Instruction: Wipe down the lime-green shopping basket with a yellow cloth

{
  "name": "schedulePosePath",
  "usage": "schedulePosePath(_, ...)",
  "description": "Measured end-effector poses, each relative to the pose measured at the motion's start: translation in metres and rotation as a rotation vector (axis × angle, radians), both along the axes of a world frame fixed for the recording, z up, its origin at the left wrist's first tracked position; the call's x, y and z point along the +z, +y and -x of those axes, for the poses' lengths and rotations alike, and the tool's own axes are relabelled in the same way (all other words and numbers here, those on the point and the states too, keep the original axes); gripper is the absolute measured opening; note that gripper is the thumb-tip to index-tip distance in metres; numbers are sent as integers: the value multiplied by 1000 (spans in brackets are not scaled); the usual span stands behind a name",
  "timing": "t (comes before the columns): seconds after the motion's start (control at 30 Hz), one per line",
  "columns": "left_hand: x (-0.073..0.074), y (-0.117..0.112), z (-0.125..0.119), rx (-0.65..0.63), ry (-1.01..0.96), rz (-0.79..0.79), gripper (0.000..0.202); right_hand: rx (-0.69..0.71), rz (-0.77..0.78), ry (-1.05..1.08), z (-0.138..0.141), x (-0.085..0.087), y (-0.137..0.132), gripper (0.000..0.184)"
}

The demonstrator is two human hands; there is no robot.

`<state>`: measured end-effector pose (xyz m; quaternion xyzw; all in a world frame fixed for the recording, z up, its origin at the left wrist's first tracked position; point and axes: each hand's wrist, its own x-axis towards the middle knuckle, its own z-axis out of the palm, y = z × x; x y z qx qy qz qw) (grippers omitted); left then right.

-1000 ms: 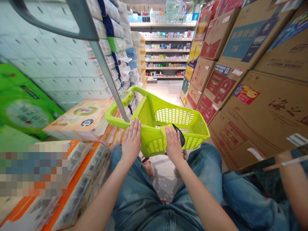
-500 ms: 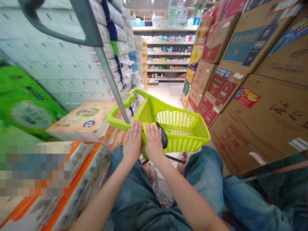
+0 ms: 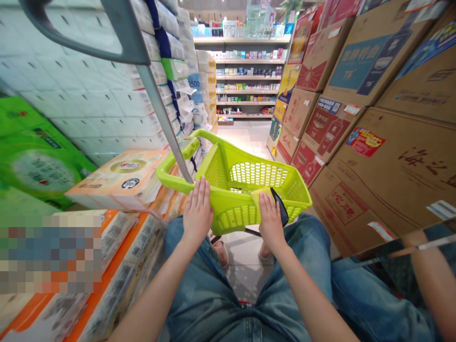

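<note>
A lime-green shopping basket (image 3: pixel 228 218) with latticed sides stands before my knees, its grey pull handle (image 3: pixel 160 114) extended up to the left. My left hand (image 3: pixel 198 209) grips the near rim beside the foot of that handle, fingers laid over the edge. Farther right on the same rim, my right hand (image 3: pixel 271 218) presses a yellow-and-black cloth (image 3: pixel 280 205) against the basket, its fingers closed over it. The yellow part shows at the fingertips, the black part sticks out to the right. What lies under the palm is hidden.
Stacked cartons (image 3: pixel 388 175) rise close on the right. At left are tissue packs (image 3: pixel 121 175) and a wall of white packages (image 3: pixel 92 104). Goods fill shelves (image 3: pixel 249 80) at the aisle's far end. At lower right, a mirror-like surface shows jeans and an arm (image 3: pixel 432 285).
My right hand has slid right along the near rim with the cloth, away from my left hand. The left hand stays in place.
</note>
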<state>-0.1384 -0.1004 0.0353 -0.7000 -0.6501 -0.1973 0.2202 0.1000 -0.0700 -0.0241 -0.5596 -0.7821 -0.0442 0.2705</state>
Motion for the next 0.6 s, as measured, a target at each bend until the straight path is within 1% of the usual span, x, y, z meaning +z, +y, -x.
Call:
schedulePosePath(0.07,0,0,0,3,-2,-4,84,-38,-9,2,-6,-5,2,88)
schedulePosePath(0.1,1,-1,0,5,-3,-6,84,-57,-4,7,-4,-4,3,87)
schedulePosePath(0.13,1,0,0,7,-5,-9,84,-77,8,13,2,-1,5,86)
schedulePosePath(0.2,2,0,-1,8,-9,-13,83,-89,52,29,24,10,8,82)
schedulePosePath(0.27,1,1,-1,10,-14,-18,82,-24,103,44,55,27,9,80)
schedulePosePath(0.33,1,1,-2,15,-15,-28,79,108,127,60,90,45,7,81)
schedulePosePath(0.37,0,2,-2,20,-15,-34,77,169,121,70,105,53,5,82)
schedulePosePath(0.43,-1,2,-3,27,-16,-45,74,234,101,93,127,65,2,80)
schedulePosePath(0.5,-2,2,-3,25,-21,-54,74,264,86,95,134,68,0,78)
schedulePosePath(0.53,-3,2,-3,20,-24,-57,75,273,80,85,131,66,0,76)
schedulePosePath(0.6,-2,1,-3,8,-30,-53,79,280,66,53,114,57,2,75)
